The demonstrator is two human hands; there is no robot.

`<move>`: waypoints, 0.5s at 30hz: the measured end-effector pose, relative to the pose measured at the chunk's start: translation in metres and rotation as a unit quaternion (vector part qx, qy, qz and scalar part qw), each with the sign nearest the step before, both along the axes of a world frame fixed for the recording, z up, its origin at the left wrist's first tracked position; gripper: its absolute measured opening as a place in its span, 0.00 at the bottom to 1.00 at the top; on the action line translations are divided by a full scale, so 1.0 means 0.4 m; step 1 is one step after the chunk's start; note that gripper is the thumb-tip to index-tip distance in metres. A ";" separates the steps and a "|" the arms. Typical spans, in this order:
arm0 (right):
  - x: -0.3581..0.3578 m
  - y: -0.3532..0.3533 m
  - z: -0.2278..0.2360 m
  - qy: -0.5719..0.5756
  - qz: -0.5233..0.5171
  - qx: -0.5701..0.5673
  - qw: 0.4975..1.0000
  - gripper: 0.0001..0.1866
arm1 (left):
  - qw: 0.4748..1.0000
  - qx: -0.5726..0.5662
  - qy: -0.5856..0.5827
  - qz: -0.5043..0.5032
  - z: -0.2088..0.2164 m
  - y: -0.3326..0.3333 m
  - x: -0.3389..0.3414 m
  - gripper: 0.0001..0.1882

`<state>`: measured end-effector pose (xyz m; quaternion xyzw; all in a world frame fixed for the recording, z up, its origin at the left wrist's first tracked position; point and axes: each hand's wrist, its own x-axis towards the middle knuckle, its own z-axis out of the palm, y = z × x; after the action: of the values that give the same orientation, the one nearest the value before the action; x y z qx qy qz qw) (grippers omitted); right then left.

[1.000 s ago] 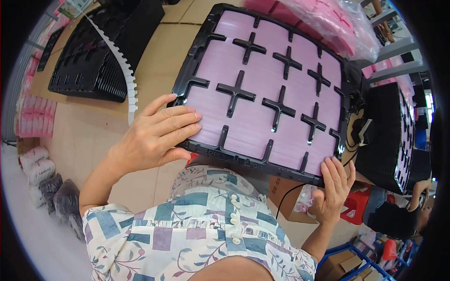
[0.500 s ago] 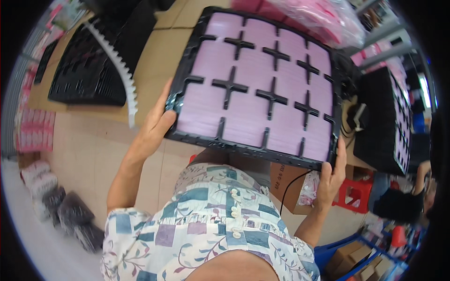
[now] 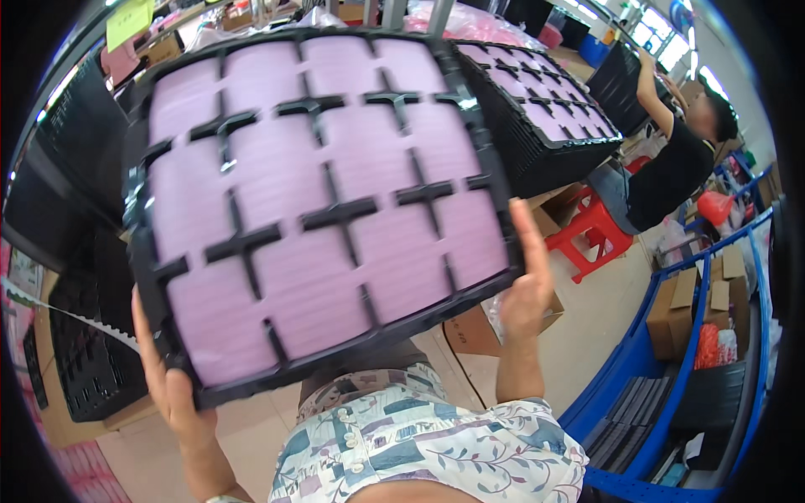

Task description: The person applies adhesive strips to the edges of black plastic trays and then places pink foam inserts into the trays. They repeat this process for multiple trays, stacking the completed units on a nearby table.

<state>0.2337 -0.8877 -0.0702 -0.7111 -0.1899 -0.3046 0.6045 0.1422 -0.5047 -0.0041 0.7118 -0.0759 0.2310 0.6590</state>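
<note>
Between my two hands I hold a large black plastic tray [image 3: 340, 214], raised in front of me. Black cross-shaped dividers split it, and flat pink sheets, foam-like in look, fill its compartments. My left hand [image 3: 172, 377] is closed round its lower left edge, the thumb on the near rim. My right hand [image 3: 528, 281] grips the right edge, fingers up along the side. Just beyond the tray on the right stands a stack of black trays [image 3: 537, 109], its top one also filled with pink pieces.
A person in black [image 3: 671, 180] sits by a red stool [image 3: 591, 230] at the right, arms raised to a black panel. Blue shelving [image 3: 620, 377] with cardboard boxes [image 3: 671, 310] curves along the right. More black trays [image 3: 92, 360] and a white toothed strip [image 3: 71, 314] lie at left.
My view has turned to the right. The tray now appears closer and further left in the picture, still held by both hands, and the stack of trays shows more fully.
</note>
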 end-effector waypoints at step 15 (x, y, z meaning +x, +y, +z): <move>0.378 -0.710 0.217 0.081 -0.311 -0.324 0.890 0.27 | 0.951 -0.081 0.197 -0.223 0.021 -0.629 0.634 0.53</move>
<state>0.3850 -1.1717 0.0168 -0.9123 0.0025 -0.3401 0.2282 0.3960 -0.7563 0.0043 0.6527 -0.0822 -0.0615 0.7506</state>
